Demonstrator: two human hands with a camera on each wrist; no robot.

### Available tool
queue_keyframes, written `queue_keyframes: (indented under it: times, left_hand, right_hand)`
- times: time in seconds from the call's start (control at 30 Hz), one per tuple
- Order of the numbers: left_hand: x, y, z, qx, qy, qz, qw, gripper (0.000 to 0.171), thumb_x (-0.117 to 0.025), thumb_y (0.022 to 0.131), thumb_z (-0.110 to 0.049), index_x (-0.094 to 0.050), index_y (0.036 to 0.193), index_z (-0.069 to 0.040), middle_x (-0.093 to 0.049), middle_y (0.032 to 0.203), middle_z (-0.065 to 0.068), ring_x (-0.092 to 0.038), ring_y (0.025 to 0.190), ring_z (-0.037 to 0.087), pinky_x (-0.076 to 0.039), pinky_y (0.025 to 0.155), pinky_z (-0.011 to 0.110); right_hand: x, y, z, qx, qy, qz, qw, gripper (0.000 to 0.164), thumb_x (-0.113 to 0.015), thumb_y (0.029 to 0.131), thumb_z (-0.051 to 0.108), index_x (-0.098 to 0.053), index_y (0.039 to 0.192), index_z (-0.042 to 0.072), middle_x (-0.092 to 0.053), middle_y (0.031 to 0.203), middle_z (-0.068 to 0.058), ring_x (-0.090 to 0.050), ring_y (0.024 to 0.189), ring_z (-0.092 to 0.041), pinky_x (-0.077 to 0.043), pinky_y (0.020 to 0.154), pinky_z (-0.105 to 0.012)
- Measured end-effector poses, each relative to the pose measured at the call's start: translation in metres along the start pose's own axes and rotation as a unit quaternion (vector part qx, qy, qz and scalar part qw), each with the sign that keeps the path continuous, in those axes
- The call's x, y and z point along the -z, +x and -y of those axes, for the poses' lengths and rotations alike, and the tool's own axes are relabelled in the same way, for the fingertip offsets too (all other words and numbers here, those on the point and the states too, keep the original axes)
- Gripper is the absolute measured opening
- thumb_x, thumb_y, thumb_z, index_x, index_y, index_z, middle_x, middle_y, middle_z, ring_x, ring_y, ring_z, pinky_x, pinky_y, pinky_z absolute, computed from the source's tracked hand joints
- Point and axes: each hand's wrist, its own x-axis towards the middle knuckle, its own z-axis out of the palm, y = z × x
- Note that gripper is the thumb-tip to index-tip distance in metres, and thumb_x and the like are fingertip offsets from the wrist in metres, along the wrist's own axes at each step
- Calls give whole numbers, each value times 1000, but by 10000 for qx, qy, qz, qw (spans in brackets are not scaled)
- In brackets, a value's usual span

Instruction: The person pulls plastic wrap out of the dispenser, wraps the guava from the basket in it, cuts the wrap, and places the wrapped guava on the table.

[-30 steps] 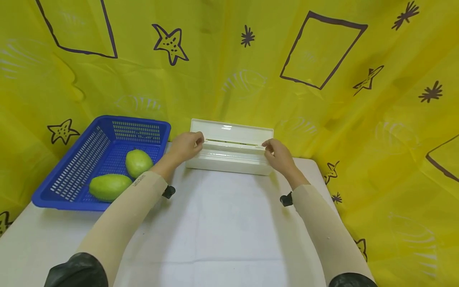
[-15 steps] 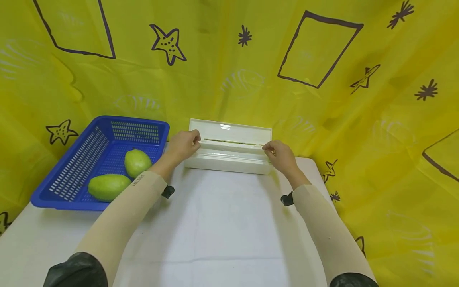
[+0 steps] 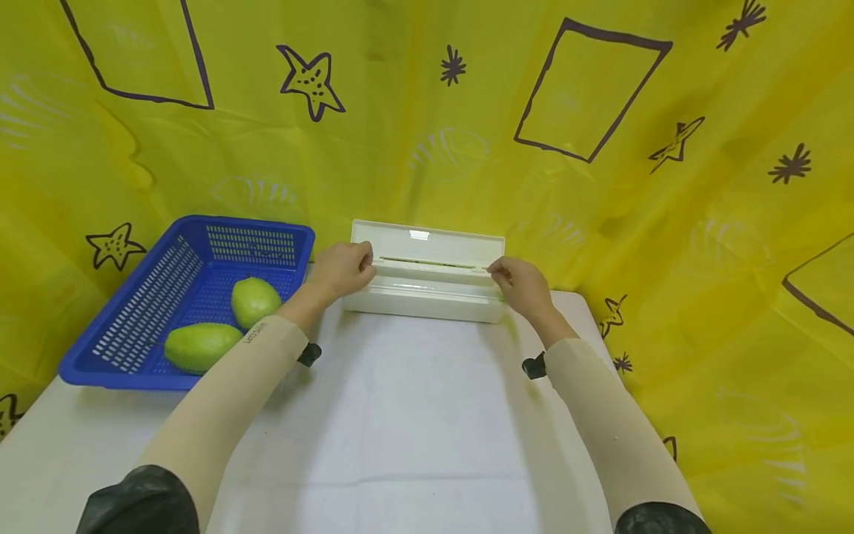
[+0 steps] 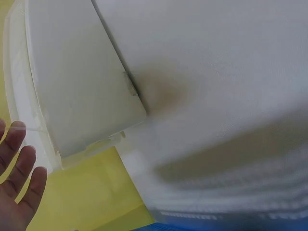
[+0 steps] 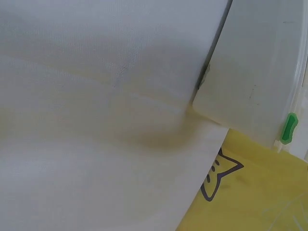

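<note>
A long white cling film dispenser [image 3: 423, 305] stands at the back of the table with its lid [image 3: 427, 236] raised. My left hand [image 3: 342, 268] is at its left end, with curled fingers pinching clear cling film. In the left wrist view a thin film edge [image 4: 29, 129] runs from the fingers [image 4: 21, 166] to the box. At the opposite end, the thumb and forefinger of my right hand [image 3: 523, 285] pinch near the film's other corner. The right wrist view shows the box end with a small green piece [image 5: 289, 128]; the right hand is outside that view.
A blue plastic basket [image 3: 127, 382] stands on the left, holding two green fruits [image 3: 203, 347] that look like mangoes. White cloth covers the table [image 3: 427, 415]. Right behind the dispenser hangs a yellow curtain [image 3: 400, 148] with starfish drawings, which also lines the right side.
The right fingertips dip slightly, then rise again at the dispenser's right end. The left hand stays at its end, and the lid stays raised. The whole view shifts very slightly.
</note>
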Motion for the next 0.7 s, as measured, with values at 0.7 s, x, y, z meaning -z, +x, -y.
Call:
queue_keyframes:
  times: [0.7]
  left_hand:
    - [18, -1, 10, -600, -327, 185, 9975, 5, -66, 96, -13, -67, 100, -10, -73, 96, 8, -67, 89, 27, -54, 80, 43]
  right_hand:
    - [8, -1, 4, 53, -183, -8, 9998, 15, -61, 100, 12, -71, 110, 9, -72, 105, -9, -64, 94, -30, -52, 86, -48]
